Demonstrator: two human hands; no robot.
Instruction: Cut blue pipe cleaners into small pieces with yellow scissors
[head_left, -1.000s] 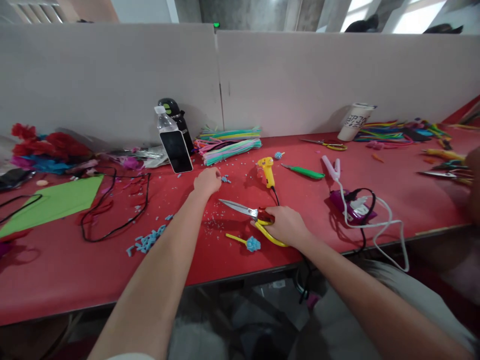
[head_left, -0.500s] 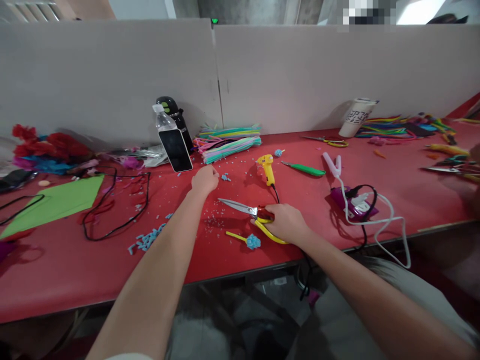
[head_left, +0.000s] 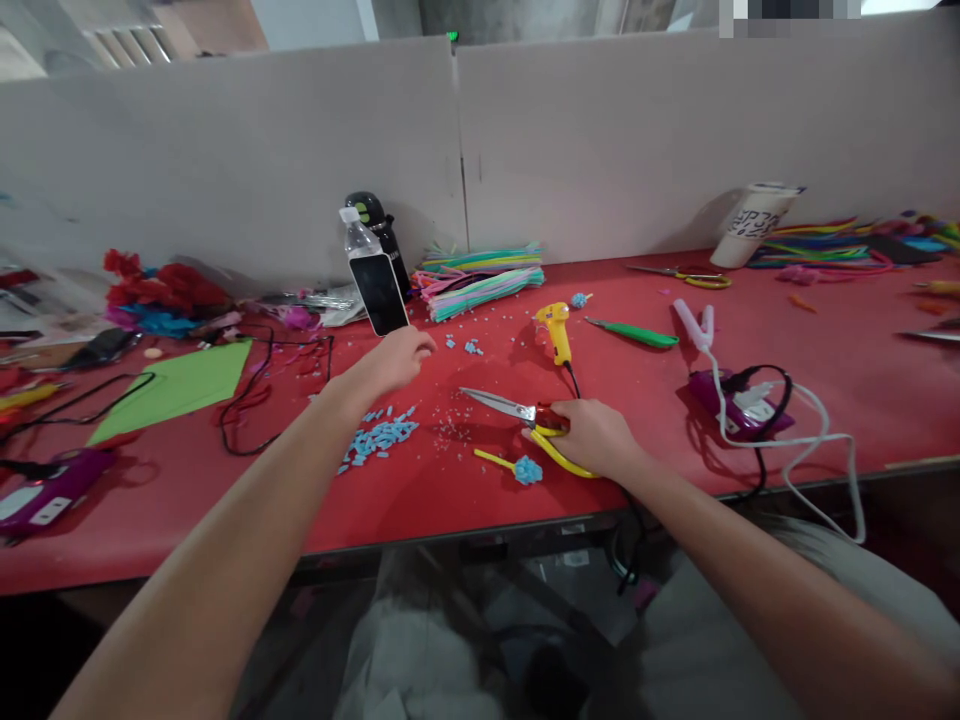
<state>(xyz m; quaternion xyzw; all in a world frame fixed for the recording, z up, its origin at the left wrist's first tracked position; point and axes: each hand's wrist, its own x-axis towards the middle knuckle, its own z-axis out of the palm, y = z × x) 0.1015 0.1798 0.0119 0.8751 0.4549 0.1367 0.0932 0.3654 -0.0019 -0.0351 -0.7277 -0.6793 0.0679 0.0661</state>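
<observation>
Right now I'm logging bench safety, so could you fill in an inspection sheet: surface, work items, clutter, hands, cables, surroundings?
Surface: red tabletop, strewn with small pale specks.
Work items: scissors, blades apparently closed; loose blue pieces; blue cluster on a yellow stem; yellow glue gun lying farther back.
Clutter: green sheet, pipe-cleaner bundle, phone tilted in front of a bottle.
Hands: right hand grips the scissors; left hand is before the phone, nothing visibly held.
Cables: black cable looped at left; white cable hanging past the front edge.
Surroundings: pale partition behind the tabletop.
</observation>
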